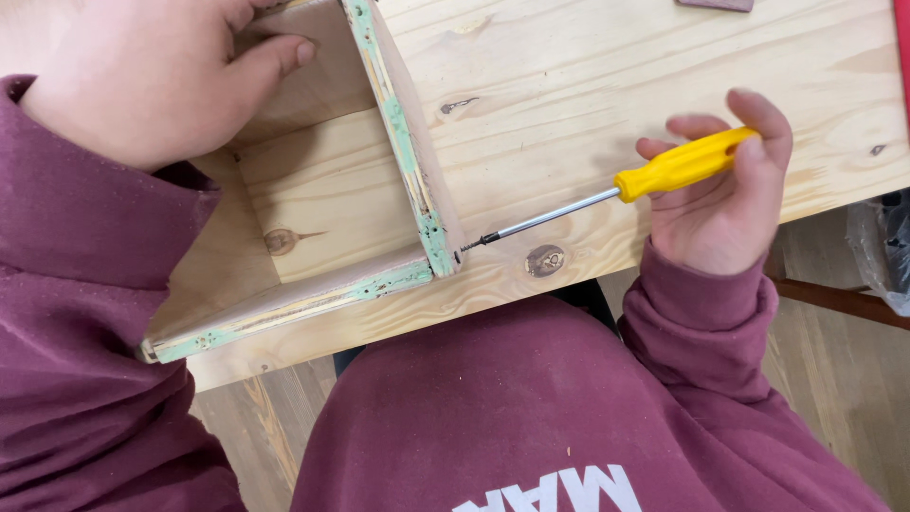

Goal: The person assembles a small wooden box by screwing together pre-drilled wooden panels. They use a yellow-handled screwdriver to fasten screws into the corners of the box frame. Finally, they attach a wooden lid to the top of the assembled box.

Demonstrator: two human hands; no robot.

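Observation:
My right hand [725,204] grips the yellow handle of a screwdriver [678,166]. Its steel shaft runs down-left, and the tip meets a dark screw [471,245] at the outer corner of a wooden box frame [408,161]. The frame's plywood edges carry flaking green paint. My left hand [142,76] rests on the frame's upper left part, the thumb pressed against an inner board. The frame sits on a pale pine tabletop [607,76], near its front edge.
A knot [544,260] marks the tabletop just below the screwdriver shaft. My maroon sweatshirt [531,417] fills the lower view. A wooden floor [834,360] shows at right, with a clear plastic bag [886,251] at the far right edge.

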